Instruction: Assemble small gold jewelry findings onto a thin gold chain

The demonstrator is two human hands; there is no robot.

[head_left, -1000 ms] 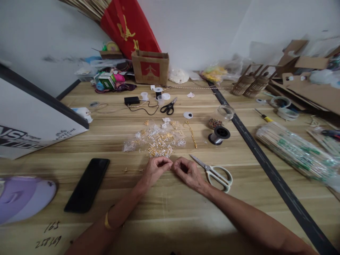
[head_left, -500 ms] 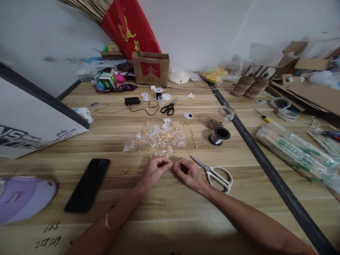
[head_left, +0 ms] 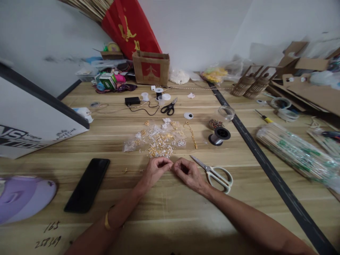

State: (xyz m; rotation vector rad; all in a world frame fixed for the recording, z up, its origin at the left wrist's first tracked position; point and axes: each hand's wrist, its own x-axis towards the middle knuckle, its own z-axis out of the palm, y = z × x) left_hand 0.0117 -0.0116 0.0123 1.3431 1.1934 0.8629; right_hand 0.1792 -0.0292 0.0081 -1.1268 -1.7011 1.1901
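My left hand [head_left: 157, 170] and my right hand [head_left: 189, 173] meet at the fingertips over the wooden table, both pinched closed. Whatever sits between the fingertips is too small to make out. Just beyond them lies a heap of gold and silver jewelry findings [head_left: 160, 146], partly on clear plastic bags [head_left: 130, 144]. A thin gold chain [head_left: 132, 171] runs along the table to my left hand, its end hidden there. To the right of my right hand rest scissors with pale handles [head_left: 218, 176]. Another gold chain [head_left: 191, 135] lies beyond my right hand.
A wire spool [head_left: 220, 136] and a tipped clear jar of beads [head_left: 216, 123] stand right of the heap. Black scissors [head_left: 169, 107] lie farther back. At left are a phone [head_left: 87, 186] and a lilac object [head_left: 25, 199]. Bagged sticks [head_left: 294, 152] lie at right.
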